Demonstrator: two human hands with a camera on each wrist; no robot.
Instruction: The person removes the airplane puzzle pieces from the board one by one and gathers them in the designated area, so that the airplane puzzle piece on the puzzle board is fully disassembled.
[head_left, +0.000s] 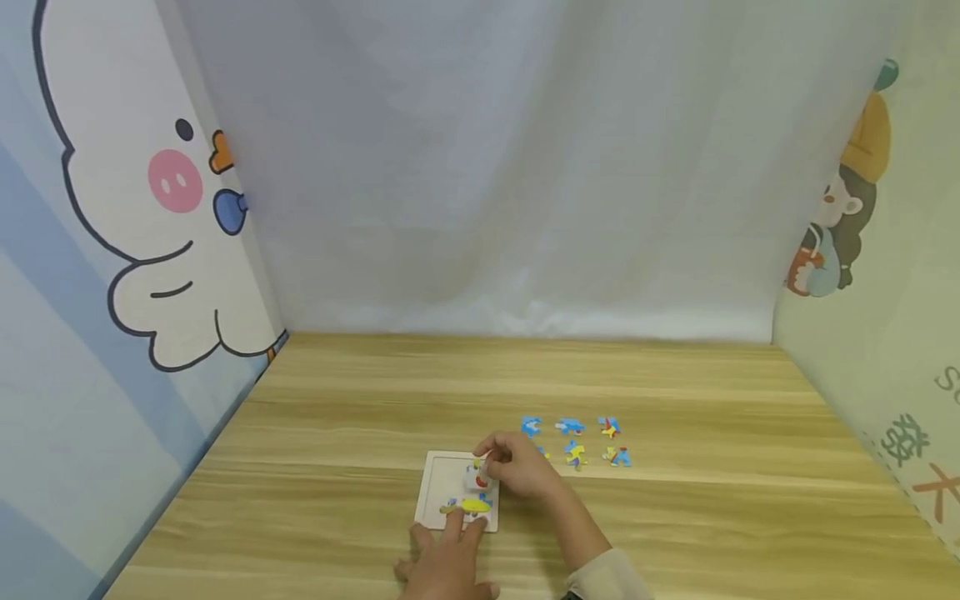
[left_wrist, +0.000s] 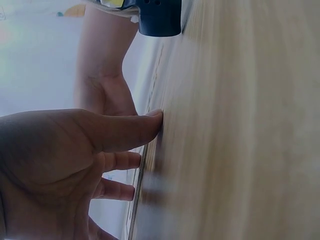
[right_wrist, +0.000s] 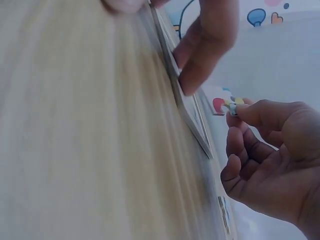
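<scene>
A square wooden puzzle board (head_left: pixel 441 483) with a raised rim lies on the table. My right hand (head_left: pixel 517 467) pinches a jigsaw piece (head_left: pixel 477 479) with white, red and yellow on it, between thumb and fingertip, over the board's right half. In the right wrist view that piece (right_wrist: pixel 218 105) stands tilted above the board's surface. Colourful pieces with a yellow shape (head_left: pixel 475 505) lie in the board's lower right. My left hand (head_left: pixel 448 558) spreads its fingers over the front edge, fingertips on the board and these pieces. Its thumb (left_wrist: pixel 135 131) is beside the board, near the tabletop.
Several loose blue and yellow jigsaw pieces (head_left: pixel 575 454) lie in two rows right of the board, partly behind my right hand. The wood-grain table (head_left: pixel 337 417) ends at a pale curtain (head_left: pixel 525 208); printed panels stand at left and right.
</scene>
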